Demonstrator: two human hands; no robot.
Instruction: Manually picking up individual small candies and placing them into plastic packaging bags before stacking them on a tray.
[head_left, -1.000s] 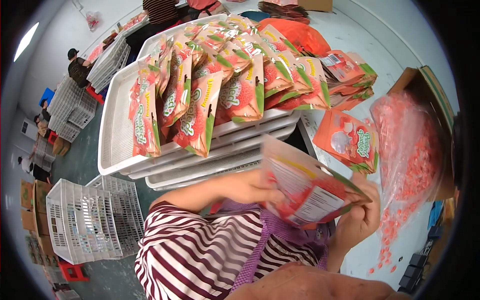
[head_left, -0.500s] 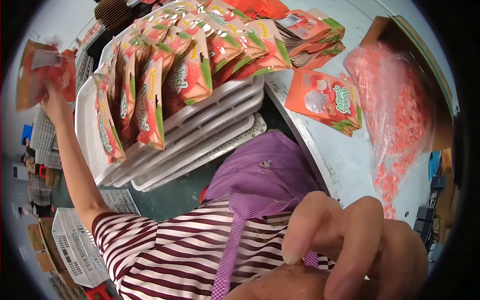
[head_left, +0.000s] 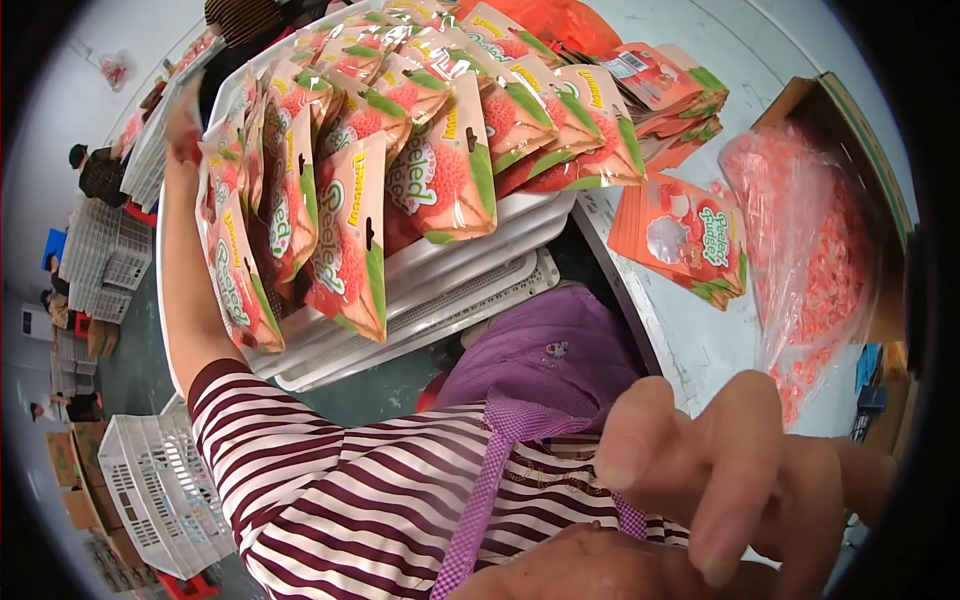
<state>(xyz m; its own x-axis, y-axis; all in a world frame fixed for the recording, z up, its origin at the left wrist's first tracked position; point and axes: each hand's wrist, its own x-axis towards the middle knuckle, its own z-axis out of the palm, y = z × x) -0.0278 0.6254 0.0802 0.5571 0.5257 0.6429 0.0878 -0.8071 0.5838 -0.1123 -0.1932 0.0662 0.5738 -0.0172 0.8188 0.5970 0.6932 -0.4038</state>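
Note:
My left hand [head_left: 184, 148] reaches over the far left end of the top white tray [head_left: 182, 375]. A blurred pinkish snack pouch [head_left: 186, 105], seen nearly edge-on, appears to be in its grip; the fingers are smeared. Beside that hand, filled pink-and-green snack pouches [head_left: 350, 240] with lychee pictures stand packed in rows in the tray. My right hand [head_left: 740, 460] hangs large and close at the lower right. Its fingers are bent but apart, and I see nothing held in them.
Flat pouches [head_left: 685, 235] lie fanned on the pale table [head_left: 640, 300], with another pile [head_left: 665, 85] behind. A clear bag of small red-wrapped pieces [head_left: 800, 230] spills from a cardboard box [head_left: 850, 130]. More trays are stacked underneath. White crates [head_left: 165, 490] stand at lower left.
My left hand has brought its pouch rightward from outside the tray to the tray's far left end. My right hand has shifted slightly right, its fingers spread wider. The view has tilted a little.

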